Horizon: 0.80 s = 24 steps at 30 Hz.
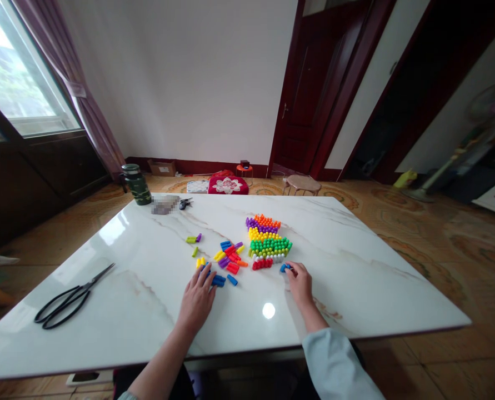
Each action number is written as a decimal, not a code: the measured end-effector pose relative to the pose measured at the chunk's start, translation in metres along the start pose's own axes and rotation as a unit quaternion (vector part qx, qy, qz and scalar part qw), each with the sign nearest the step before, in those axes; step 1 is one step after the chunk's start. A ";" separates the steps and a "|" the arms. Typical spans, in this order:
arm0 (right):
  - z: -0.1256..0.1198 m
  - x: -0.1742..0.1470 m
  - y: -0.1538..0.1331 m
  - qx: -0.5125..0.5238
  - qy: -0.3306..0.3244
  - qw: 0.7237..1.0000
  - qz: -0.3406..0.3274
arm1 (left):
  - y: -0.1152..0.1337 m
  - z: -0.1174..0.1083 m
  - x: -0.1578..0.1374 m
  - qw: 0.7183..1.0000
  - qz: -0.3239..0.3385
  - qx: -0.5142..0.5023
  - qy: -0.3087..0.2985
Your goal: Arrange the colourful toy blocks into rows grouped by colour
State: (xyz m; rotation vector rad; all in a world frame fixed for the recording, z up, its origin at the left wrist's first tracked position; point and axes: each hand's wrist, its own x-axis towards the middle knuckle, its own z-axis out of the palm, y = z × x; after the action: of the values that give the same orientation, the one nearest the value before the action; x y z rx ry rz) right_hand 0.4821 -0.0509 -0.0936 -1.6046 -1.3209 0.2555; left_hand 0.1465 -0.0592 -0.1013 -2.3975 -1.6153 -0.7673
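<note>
My right hand (300, 283) rests on the white marble table (147, 300) and pinches a blue plastic peg (284, 268) just right of the red row of the assembled colour block (268, 240), which has orange, purple, yellow, green, white and red rows. My left hand (198, 297) lies flat with fingers spread, its fingertips touching blue pegs (219, 280) at the near edge of a loose pile of coloured pegs (230, 255). A few yellow-green and purple pegs (193, 239) lie apart to the left.
Black scissors (70, 298) lie near the table's left front. A green camouflage bottle (136, 184), a blurred small object (164, 204) and keys (184, 203) sit at the far edge. Beyond are a red cushion (228, 185), a small stool (301, 184) and a fan (476, 133).
</note>
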 end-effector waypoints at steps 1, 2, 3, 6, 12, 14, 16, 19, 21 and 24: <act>0.001 0.000 -0.001 -0.004 0.001 1.000 -0.002 | 0.000 0.000 0.000 1.000 0.000 -0.004 0.002; 0.003 0.000 -0.002 -0.007 0.001 1.000 -0.004 | 0.000 0.000 0.000 1.000 0.000 -0.009 0.003; 0.004 -0.001 -0.003 -0.010 -0.001 1.000 -0.007 | -0.001 0.001 0.000 1.000 0.000 -0.012 0.004; 0.008 -0.003 -0.002 -0.010 -0.011 1.000 -0.018 | -0.001 0.001 0.000 1.000 0.002 -0.011 0.005; 0.013 -0.005 0.005 0.005 0.004 1.000 -0.020 | 0.000 0.002 -0.001 1.000 0.000 -0.001 0.007; 0.012 -0.009 0.003 0.006 0.035 0.999 -0.012 | -0.001 0.005 -0.002 1.000 0.000 -0.001 0.011; 0.011 -0.016 -0.004 0.002 0.080 0.997 -0.004 | -0.003 0.008 -0.002 1.000 0.002 -0.007 0.019; 0.015 -0.035 -0.026 0.015 0.097 0.995 -0.007 | -0.005 0.013 -0.003 0.999 0.001 -0.019 0.032; 0.024 -0.052 -0.045 0.046 0.064 0.997 -0.020 | -0.006 0.014 -0.003 0.999 -0.004 -0.021 0.035; 0.044 -0.077 -0.070 0.099 -0.002 0.995 -0.032 | -0.005 0.014 -0.002 0.999 -0.012 -0.017 0.029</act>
State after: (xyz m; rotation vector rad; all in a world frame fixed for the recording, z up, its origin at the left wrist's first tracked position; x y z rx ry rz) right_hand 0.3796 -0.0974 -0.0917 -1.3945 -1.3047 0.3403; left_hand 0.1456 -0.0534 -0.1155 -2.3608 -1.6236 -0.8670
